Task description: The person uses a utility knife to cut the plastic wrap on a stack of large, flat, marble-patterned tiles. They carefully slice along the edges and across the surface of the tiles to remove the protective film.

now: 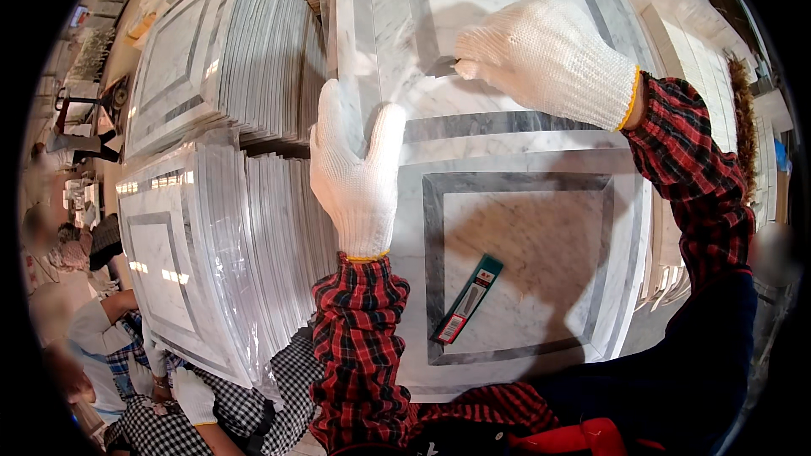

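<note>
Both my hands wear white knitted gloves with yellow cuffs. My left hand [355,177] rests at the left edge of the marble-patterned tiles, fingers stretched and thumb apart, holding nothing visible. Over the far tile [473,122], my right hand [541,59] is closed, its fingertips pinched low against the surface. A tiny dark tip shows at them; what it belongs to is hidden. The near tile [524,228] has a grey square border, and a slim green and red packet [469,300] lies slantwise on it.
Tall stacks of similar tiles [279,51] stand to the left, the nearer one wrapped in clear plastic film [224,194]. At lower left a co-worker's gloved hand [194,397] and checked clothing show. White stacked boards [697,59] line the right side.
</note>
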`<act>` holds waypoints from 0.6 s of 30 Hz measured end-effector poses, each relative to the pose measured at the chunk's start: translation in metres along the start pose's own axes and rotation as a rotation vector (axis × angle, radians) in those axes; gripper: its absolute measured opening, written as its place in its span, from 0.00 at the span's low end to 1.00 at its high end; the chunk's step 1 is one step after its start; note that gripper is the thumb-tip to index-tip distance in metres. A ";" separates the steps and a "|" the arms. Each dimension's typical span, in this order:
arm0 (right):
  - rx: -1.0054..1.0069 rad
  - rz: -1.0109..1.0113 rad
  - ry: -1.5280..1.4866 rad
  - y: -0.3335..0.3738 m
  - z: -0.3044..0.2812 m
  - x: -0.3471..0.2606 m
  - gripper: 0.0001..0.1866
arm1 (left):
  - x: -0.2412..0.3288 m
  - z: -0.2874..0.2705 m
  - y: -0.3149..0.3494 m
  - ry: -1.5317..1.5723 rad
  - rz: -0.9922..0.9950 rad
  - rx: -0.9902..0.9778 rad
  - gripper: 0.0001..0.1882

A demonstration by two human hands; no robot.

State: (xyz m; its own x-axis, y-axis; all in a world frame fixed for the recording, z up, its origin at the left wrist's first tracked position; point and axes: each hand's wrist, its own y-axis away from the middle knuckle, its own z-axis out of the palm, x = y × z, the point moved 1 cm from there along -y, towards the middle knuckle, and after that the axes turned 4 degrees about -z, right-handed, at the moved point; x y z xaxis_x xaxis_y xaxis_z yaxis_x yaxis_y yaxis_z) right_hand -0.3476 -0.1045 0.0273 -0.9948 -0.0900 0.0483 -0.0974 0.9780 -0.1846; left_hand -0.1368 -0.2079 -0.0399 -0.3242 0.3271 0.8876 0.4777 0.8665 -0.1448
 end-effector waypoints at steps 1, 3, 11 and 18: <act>0.009 0.003 0.002 0.001 0.002 0.000 0.11 | 0.000 0.001 0.000 0.018 -0.013 -0.005 0.29; 0.031 0.005 0.001 0.000 0.005 -0.001 0.12 | 0.000 0.000 0.001 0.008 -0.032 0.011 0.30; 0.011 -0.042 0.090 -0.006 0.007 -0.001 0.10 | 0.008 -0.006 0.003 -0.070 -0.090 -0.012 0.36; -0.045 -0.040 0.189 -0.010 -0.001 -0.009 0.04 | 0.002 -0.001 0.001 -0.051 -0.062 -0.018 0.36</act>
State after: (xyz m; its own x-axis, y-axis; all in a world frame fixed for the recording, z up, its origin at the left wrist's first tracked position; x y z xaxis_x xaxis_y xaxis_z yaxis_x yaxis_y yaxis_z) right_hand -0.3377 -0.1129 0.0295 -0.9664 -0.0959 0.2386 -0.1307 0.9822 -0.1346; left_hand -0.1359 -0.2066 -0.0377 -0.3943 0.2923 0.8713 0.4702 0.8787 -0.0821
